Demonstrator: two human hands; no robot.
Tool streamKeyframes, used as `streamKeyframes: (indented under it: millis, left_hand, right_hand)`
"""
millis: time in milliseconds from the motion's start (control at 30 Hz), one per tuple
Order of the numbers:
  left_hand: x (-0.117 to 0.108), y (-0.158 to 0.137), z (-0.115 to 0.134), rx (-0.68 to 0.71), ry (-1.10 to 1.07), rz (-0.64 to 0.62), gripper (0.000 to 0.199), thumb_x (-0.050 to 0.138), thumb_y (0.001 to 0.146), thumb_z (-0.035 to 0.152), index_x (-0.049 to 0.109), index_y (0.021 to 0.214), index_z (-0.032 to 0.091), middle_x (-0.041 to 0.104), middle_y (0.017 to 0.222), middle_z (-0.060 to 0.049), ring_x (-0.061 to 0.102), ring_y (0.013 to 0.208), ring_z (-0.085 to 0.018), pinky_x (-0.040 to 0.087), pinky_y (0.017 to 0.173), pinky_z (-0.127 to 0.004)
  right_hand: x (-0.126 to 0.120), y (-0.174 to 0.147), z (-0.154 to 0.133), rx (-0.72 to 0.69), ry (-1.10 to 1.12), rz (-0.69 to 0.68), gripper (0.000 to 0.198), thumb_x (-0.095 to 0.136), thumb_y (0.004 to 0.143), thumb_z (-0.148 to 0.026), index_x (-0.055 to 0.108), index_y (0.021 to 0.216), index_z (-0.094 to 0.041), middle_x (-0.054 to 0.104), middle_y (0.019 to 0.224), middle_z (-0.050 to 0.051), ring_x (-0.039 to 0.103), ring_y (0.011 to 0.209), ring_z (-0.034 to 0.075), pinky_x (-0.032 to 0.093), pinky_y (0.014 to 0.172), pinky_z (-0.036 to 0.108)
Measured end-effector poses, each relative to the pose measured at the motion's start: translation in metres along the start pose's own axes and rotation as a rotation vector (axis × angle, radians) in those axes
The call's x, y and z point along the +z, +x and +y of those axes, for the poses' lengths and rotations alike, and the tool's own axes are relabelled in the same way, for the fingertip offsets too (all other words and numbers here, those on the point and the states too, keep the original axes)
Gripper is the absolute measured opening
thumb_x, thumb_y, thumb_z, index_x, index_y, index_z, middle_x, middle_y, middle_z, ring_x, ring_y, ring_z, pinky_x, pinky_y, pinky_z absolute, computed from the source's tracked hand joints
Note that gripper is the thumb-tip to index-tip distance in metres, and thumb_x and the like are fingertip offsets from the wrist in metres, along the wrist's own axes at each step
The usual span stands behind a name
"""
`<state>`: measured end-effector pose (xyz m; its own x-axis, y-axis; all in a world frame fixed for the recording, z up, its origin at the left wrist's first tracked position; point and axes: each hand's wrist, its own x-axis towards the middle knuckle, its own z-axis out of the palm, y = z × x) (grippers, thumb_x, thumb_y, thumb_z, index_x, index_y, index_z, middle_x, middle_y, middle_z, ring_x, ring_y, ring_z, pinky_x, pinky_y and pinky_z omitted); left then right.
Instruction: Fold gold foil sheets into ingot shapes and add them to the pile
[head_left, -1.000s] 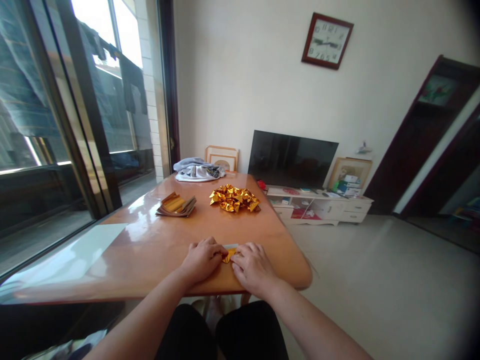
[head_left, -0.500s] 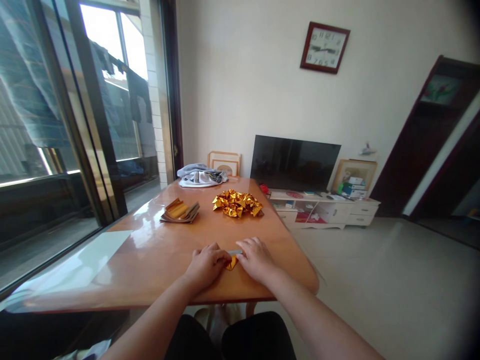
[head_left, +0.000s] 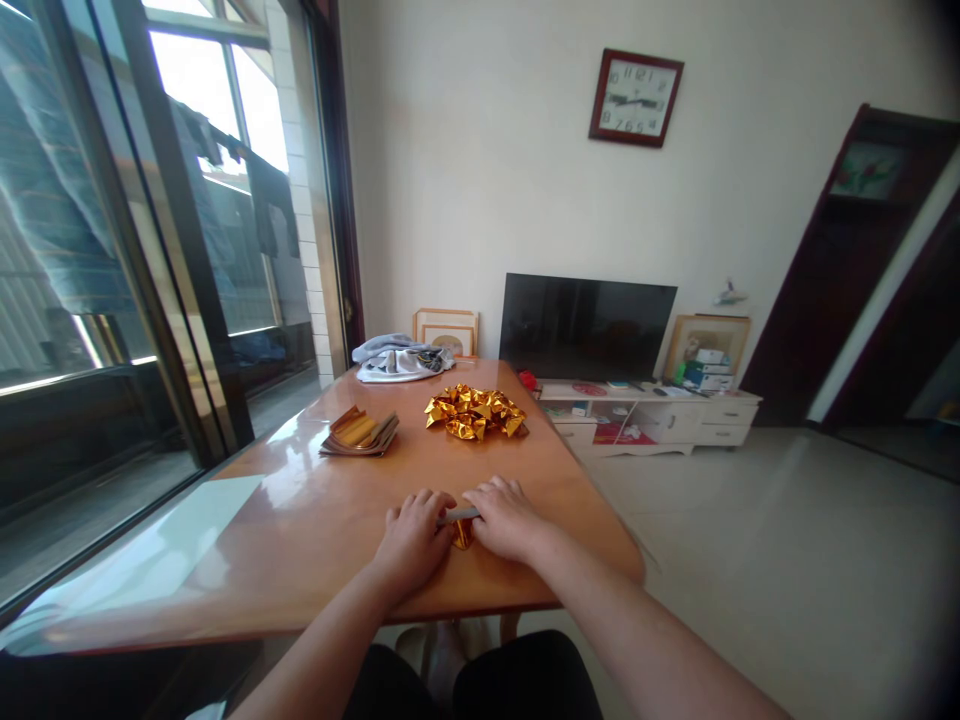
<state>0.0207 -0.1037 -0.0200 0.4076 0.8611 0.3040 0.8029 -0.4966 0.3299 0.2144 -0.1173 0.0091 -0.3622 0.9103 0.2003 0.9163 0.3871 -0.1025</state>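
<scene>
Between my two hands, close to the table's front edge, is a small piece of gold foil paper (head_left: pixel 463 535) with a greyish strip along its far side. My left hand (head_left: pixel 414 535) grips its left end with bent fingers. On the right end, my right hand (head_left: pixel 506 515) pinches it, thumb and fingers closed. The fingers hide part of the paper. Farther back lies a pile of folded gold foil pieces (head_left: pixel 476 412). To its left rests a stack of flat gold and brown paper sheets (head_left: pixel 360 432).
The glossy wooden table (head_left: pixel 300 540) has a pale sheet (head_left: pixel 202 520) at its left side. Bundled cloth (head_left: pixel 401 358) lies at the far end. Beyond are a television (head_left: pixel 585 325) and a white cabinet (head_left: pixel 675 425). A glass sliding door (head_left: pixel 217 200) is on the left.
Both hands stay on the gold foil paper. Its greyish strip has tilted, and the gold part now shows as a narrower, upright fold. The view has shifted slightly.
</scene>
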Motion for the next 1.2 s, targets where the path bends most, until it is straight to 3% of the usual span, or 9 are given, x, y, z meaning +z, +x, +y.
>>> streamKeyframes:
  millis: [167,400,700,1000,1200]
  left_hand:
    - [0.004,0.001,-0.004,-0.042,0.007,0.009,0.033,0.057,0.086,0.031,0.061,0.118,0.027,0.062,0.124,-0.008,0.051,0.117,-0.03,0.033,0.092,-0.038]
    - [0.002,0.001,-0.005,-0.014,0.006,0.006,0.018,0.058,0.086,0.03,0.065,0.102,0.026,0.065,0.11,-0.006,0.055,0.105,-0.028,0.032,0.085,-0.037]
    - [0.001,0.0,-0.004,0.009,-0.003,0.002,0.011,0.056,0.09,0.03,0.065,0.091,0.024,0.065,0.103,-0.005,0.056,0.101,-0.025,0.033,0.084,-0.034]
    - [0.0,-0.001,-0.001,0.009,0.032,0.013,0.017,0.053,0.092,0.033,0.067,0.088,0.025,0.066,0.1,-0.005,0.057,0.1,-0.025,0.032,0.082,-0.035]
    - [-0.004,-0.002,0.002,-0.005,0.021,0.005,0.015,0.054,0.091,0.033,0.066,0.089,0.024,0.066,0.1,-0.005,0.057,0.099,-0.025,0.032,0.083,-0.036]
  right_hand:
    - [0.001,0.0,-0.003,0.007,-0.033,0.019,0.028,0.053,0.089,-0.023,0.067,0.114,-0.025,0.068,0.114,0.008,0.051,0.111,0.028,0.034,0.092,0.04]
    - [0.002,-0.008,-0.01,-0.008,-0.079,0.061,0.016,0.053,0.091,-0.02,0.067,0.098,-0.022,0.068,0.106,0.009,0.051,0.107,0.026,0.033,0.091,0.039]
    - [0.012,-0.014,-0.011,-0.004,-0.056,0.134,0.017,0.051,0.094,-0.022,0.068,0.092,-0.021,0.067,0.104,0.01,0.051,0.106,0.027,0.034,0.089,0.038]
    - [0.018,-0.004,0.014,0.188,0.216,0.159,0.018,0.052,0.09,-0.016,0.068,0.093,-0.022,0.07,0.099,0.003,0.06,0.094,0.017,0.037,0.08,0.026]
    - [0.022,0.01,0.025,0.333,0.294,0.141,0.016,0.057,0.09,-0.029,0.068,0.081,-0.021,0.072,0.088,0.004,0.061,0.081,0.017,0.034,0.067,0.025]
